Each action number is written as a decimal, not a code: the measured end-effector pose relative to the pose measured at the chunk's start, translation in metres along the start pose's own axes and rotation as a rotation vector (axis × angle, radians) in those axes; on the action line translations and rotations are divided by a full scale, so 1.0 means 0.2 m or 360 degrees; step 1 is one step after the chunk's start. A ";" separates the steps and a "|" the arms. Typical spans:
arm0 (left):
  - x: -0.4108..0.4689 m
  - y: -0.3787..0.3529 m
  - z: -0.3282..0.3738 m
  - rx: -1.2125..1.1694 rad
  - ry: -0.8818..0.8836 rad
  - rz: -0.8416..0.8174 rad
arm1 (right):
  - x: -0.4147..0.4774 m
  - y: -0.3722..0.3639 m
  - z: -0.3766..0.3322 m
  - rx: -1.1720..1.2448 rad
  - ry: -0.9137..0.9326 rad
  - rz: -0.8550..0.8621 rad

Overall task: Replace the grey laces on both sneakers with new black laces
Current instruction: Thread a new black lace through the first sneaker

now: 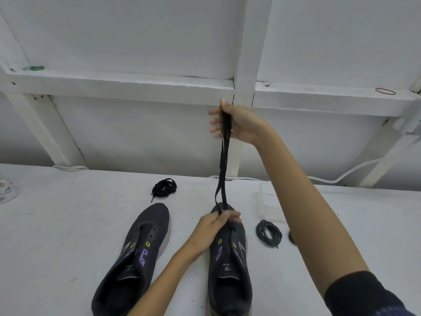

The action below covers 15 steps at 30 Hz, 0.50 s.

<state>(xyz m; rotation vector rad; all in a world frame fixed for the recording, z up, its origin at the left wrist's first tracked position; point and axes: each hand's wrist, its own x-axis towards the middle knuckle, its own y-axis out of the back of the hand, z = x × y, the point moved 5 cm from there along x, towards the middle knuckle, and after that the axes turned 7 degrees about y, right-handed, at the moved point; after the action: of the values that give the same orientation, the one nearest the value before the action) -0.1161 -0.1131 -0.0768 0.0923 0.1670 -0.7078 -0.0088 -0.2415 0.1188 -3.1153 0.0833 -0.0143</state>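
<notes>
Two dark grey sneakers lie on the white table, toes pointing away. The left sneaker [134, 252] has bare eyelets. My left hand [216, 224] rests on the toe end of the right sneaker [230, 265], pinching the black lace [222, 169] where it leaves the lowest eyelets. High above the shoe, my right hand [234, 122] grips both strands of that lace, pulled taut. A second black lace [164, 187] lies bundled behind the left sneaker. A coiled grey lace [268, 232] sits to the right of the right sneaker.
A clear plastic box [268, 201] stands behind the grey coil. Another dark object [292, 237] is half hidden by my right forearm. A white cable [355, 172] runs along the wall. A white shelf rail [136, 85] crosses above, bearing rubber bands.
</notes>
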 end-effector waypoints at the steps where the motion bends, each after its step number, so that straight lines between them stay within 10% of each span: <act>1: 0.01 0.02 0.01 -0.0017 0.0026 0.0017 | 0.00 0.03 0.06 -0.0328 -0.0077 0.0020; 5: 0.05 0.09 0.04 0.0030 0.0103 0.0126 | -0.09 0.15 0.35 -0.1370 -0.0450 -0.0076; 15: -0.03 0.16 -0.07 0.0302 -0.0057 0.0367 | -0.73 0.08 0.85 -0.0830 -0.0286 -0.0150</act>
<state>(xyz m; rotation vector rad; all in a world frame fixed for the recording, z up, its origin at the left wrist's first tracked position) -0.1019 -0.0839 -0.0890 0.2761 0.0532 -0.4937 -0.1538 -0.2451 -0.0534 -3.6156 -0.0782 0.3389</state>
